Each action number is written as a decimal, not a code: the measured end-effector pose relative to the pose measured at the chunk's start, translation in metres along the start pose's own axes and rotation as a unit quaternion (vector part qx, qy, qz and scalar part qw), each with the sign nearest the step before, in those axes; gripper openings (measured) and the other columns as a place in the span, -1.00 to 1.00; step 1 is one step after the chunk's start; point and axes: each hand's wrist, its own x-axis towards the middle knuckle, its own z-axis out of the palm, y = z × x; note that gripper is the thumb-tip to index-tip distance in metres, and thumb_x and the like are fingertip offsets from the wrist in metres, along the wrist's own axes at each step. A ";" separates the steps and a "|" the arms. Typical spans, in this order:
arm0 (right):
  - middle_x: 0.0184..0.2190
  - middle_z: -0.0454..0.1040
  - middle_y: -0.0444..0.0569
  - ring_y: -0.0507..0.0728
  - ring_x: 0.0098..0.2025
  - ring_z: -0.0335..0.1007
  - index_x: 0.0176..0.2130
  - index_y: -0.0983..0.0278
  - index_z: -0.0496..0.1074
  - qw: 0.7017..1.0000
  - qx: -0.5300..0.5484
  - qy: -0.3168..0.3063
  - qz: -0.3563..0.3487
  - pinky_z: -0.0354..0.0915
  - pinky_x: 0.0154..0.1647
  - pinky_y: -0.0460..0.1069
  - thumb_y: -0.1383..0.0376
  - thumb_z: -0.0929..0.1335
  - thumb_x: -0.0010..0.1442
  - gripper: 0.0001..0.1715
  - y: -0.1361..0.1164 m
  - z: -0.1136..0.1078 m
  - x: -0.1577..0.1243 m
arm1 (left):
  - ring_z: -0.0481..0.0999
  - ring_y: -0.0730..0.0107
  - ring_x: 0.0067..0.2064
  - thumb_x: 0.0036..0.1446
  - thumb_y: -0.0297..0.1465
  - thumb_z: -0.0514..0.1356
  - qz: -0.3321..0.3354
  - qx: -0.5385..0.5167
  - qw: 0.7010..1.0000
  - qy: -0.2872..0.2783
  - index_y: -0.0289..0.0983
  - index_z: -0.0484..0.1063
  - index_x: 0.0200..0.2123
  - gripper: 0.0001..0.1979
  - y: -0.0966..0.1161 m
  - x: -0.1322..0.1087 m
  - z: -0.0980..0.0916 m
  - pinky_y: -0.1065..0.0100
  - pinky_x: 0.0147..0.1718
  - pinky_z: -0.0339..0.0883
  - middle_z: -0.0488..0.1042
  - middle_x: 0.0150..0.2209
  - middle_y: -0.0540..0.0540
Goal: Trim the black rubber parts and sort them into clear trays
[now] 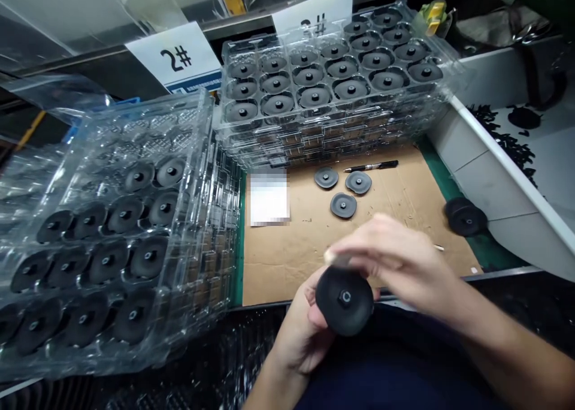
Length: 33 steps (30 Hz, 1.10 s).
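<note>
one left hand [299, 332] and one right hand [390, 260] were seen, with one disc [344, 300] held. three discs [344, 205] were laid on one cardboard sheet [287, 266], beside one pen [371, 166]. two stacks of trays [314, 137] and two numbered cards [175, 56] were counted.

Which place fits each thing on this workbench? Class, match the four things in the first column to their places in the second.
Things:
1. black round disc with a central hole
2. black-and-silver pen
3. two overlapping black discs
4. white "2#" card

Places:
A. on the green mat, right of the cardboard
B. on the brown cardboard sheet
C. behind the stacked clear plastic trays
D. in the left hand

Pairs: 1-D, 2-B, 3-A, 4-C
</note>
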 end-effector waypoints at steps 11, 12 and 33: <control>-0.36 0.51 -0.03 0.11 -0.28 0.45 -0.13 0.30 0.44 0.919 0.167 -0.094 0.345 0.37 -0.30 -0.01 0.12 0.27 0.22 -0.64 0.064 0.064 -0.075 | 0.38 -0.12 0.08 -0.28 -0.20 0.42 -0.029 -0.098 0.993 -0.060 -0.16 0.38 0.05 -0.27 0.006 0.000 -0.026 0.19 -0.11 0.43 0.20 0.24 -0.25; -0.38 0.50 -0.04 0.10 -0.33 0.43 -0.14 0.31 0.45 0.920 0.159 -0.090 0.346 0.36 -0.33 -0.01 0.12 0.27 0.22 -0.65 0.064 0.067 -0.076 | 0.36 -0.12 0.10 -0.27 -0.19 0.41 -0.025 -0.095 0.993 -0.059 -0.16 0.38 0.05 -0.27 0.007 0.000 -0.027 0.19 -0.09 0.42 0.16 0.26 -0.24; -0.26 0.45 -0.02 0.05 -0.23 0.38 -0.11 0.28 0.39 1.000 0.011 -0.005 0.029 0.34 -0.17 -0.03 0.46 0.22 0.23 -0.73 -0.027 0.041 0.003 | 0.42 0.25 0.06 -0.05 -0.33 0.35 0.053 -0.031 0.997 0.053 -0.16 0.36 0.07 -0.44 -0.003 0.003 -0.011 0.34 0.08 0.26 0.49 -0.02 -0.12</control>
